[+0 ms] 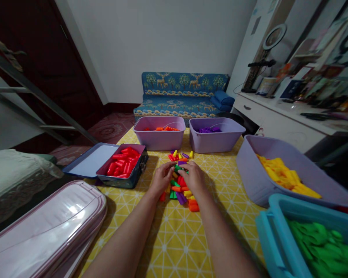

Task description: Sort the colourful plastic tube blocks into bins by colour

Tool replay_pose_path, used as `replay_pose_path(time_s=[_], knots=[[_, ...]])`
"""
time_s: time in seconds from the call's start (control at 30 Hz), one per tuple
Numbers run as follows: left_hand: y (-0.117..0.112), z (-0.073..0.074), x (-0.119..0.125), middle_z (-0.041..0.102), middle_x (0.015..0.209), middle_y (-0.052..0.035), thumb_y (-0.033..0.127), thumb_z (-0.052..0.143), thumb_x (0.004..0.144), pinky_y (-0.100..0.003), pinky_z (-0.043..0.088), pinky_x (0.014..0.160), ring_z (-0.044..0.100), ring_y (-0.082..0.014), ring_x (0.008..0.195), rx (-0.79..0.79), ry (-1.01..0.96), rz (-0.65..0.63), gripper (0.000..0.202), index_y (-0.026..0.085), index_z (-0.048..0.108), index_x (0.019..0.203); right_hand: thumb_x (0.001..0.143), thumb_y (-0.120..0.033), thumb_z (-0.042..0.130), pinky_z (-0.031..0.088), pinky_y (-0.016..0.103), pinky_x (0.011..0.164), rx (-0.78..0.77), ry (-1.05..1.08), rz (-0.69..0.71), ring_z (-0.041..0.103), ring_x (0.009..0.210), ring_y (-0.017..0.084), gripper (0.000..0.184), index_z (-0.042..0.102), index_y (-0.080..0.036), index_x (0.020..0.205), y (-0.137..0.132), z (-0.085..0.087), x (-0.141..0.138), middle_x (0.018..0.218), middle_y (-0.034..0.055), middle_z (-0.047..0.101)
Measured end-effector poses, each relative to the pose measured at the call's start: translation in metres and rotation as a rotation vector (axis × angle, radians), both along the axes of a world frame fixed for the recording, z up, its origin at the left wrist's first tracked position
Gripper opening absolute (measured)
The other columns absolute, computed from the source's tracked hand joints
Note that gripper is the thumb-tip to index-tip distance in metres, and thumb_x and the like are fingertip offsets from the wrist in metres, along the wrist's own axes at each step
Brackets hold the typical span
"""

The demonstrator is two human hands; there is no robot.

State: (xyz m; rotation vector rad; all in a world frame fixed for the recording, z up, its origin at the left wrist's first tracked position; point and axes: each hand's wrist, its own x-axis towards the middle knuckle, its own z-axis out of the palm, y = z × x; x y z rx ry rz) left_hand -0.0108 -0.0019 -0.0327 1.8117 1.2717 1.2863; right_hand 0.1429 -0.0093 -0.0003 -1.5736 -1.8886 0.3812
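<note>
A heap of small coloured plastic pieces (182, 191) in red, orange, yellow, green and purple lies on the yellow patterned tablecloth (174, 231). My left hand (162, 177) and my right hand (193, 175) rest on top of the heap, side by side, fingers curled down into the pieces. The fingertips of both meet around a green piece near the heap's far side. What each hand grips is hidden by the fingers. A few loose pieces (179, 155) lie just beyond the hands.
A blue tin (133, 175) with red pieces stands left, lid open. Purple bins at the back hold orange (160, 133) and purple (214, 135) pieces; a right bin (255, 177) holds yellow, a teal bin (274, 235) green. A pink case (46, 224) lies front left.
</note>
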Motion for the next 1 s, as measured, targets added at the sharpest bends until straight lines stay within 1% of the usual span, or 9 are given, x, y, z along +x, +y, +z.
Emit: replay_pose_path(time_s=[0.2, 0.27, 0.37, 0.5, 0.6, 0.7, 0.83, 0.93, 1.0], knots=[[-0.002, 0.006, -0.002, 0.068, 0.115, -0.0080, 0.029, 0.062, 0.082, -0.039, 0.045, 0.098, 0.058, -0.0245, 0.111, 0.116, 0.223, -0.066, 0.038, 0.021, 0.065, 0.119, 0.080, -0.021, 0.064, 0.047, 0.028, 0.081, -0.033, -0.026, -0.014, 0.064, 0.089, 0.019, 0.019, 0.072, -0.023, 0.096, -0.002, 0.001, 0.000, 0.096, 0.0052, 0.070], [-0.002, 0.007, -0.002, 0.068, 0.115, -0.0070, 0.027, 0.062, 0.083, -0.037, 0.046, 0.098, 0.058, -0.0233, 0.111, 0.136, 0.236, -0.095, 0.038, 0.023, 0.064, 0.121, 0.080, -0.020, 0.063, 0.047, 0.028, 0.079, -0.033, -0.050, -0.008, 0.064, 0.087, 0.019, 0.018, 0.072, -0.023, 0.096, -0.003, 0.001, -0.002, 0.094, 0.0055, 0.070], [-0.002, 0.004, -0.001, 0.070, 0.111, -0.0062, 0.023, 0.060, 0.083, -0.035, 0.046, 0.097, 0.060, -0.0215, 0.107, 0.123, 0.192, -0.048, 0.034, 0.022, 0.067, 0.116, 0.080, -0.019, 0.062, 0.046, 0.028, 0.079, 0.001, -0.027, 0.017, 0.063, 0.088, 0.019, 0.019, 0.071, -0.023, 0.097, -0.003, -0.001, -0.002, 0.097, 0.0058, 0.070], [0.000, 0.000, -0.001, 0.071, 0.106, -0.0071, 0.021, 0.059, 0.083, -0.034, 0.049, 0.092, 0.063, -0.0206, 0.101, 0.083, 0.164, 0.057, 0.033, 0.020, 0.067, 0.114, 0.078, -0.018, 0.060, 0.048, 0.029, 0.077, 0.014, 0.203, 0.003, 0.064, 0.083, 0.018, 0.017, 0.069, -0.021, 0.092, 0.002, -0.009, -0.002, 0.094, 0.0051, 0.070], [-0.002, 0.005, -0.001, 0.069, 0.113, -0.0073, 0.025, 0.059, 0.084, -0.037, 0.046, 0.096, 0.060, -0.0222, 0.108, 0.102, 0.299, 0.009, 0.031, 0.022, 0.068, 0.114, 0.079, -0.026, 0.058, 0.050, 0.029, 0.069, 0.037, 0.529, -0.089, 0.064, 0.072, 0.017, 0.014, 0.066, -0.018, 0.087, 0.006, -0.006, -0.002, 0.082, 0.0050, 0.070], [-0.007, 0.014, 0.000, 0.063, 0.126, -0.0052, 0.030, 0.059, 0.085, -0.046, 0.038, 0.104, 0.054, -0.0248, 0.118, 0.113, 0.488, -0.032, 0.027, 0.028, 0.070, 0.110, 0.081, -0.035, 0.057, 0.050, 0.028, 0.065, 0.138, 0.885, -0.160, 0.064, 0.066, 0.016, 0.021, 0.061, -0.016, 0.090, 0.002, 0.015, -0.003, 0.079, 0.0047, 0.069], [-0.014, 0.030, 0.010, 0.067, 0.120, -0.0041, 0.030, 0.056, 0.087, -0.053, 0.027, 0.109, 0.056, -0.0247, 0.115, 0.119, 0.529, -0.057, 0.024, 0.029, 0.070, 0.107, 0.084, -0.038, 0.055, 0.051, 0.029, 0.066, 0.418, 1.213, -0.234, 0.066, 0.065, 0.014, 0.024, 0.054, -0.018, 0.097, -0.013, 0.059, -0.003, 0.092, 0.0047, 0.069], [-0.021, 0.043, 0.028, 0.070, 0.112, -0.0071, 0.028, 0.053, 0.090, -0.044, 0.038, 0.103, 0.061, -0.0217, 0.107, 0.138, 0.412, -0.208, 0.025, 0.023, 0.069, 0.108, 0.088, -0.039, 0.049, 0.051, 0.030, 0.072, 0.659, 1.270, -0.330, 0.069, 0.073, 0.014, 0.022, 0.047, -0.023, 0.102, -0.025, 0.085, 0.000, 0.104, 0.0046, 0.068], [-0.028, 0.051, 0.046, 0.068, 0.116, -0.0090, 0.023, 0.050, 0.090, -0.035, 0.045, 0.096, 0.061, -0.0198, 0.107, 0.178, 0.342, -0.346, 0.029, 0.020, 0.066, 0.114, 0.091, -0.040, 0.041, 0.050, 0.031, 0.076, 0.763, 1.251, -0.384, 0.069, 0.085, 0.015, 0.021, 0.043, -0.026, 0.107, -0.031, 0.098, 0.005, 0.117, 0.0049, 0.064]])
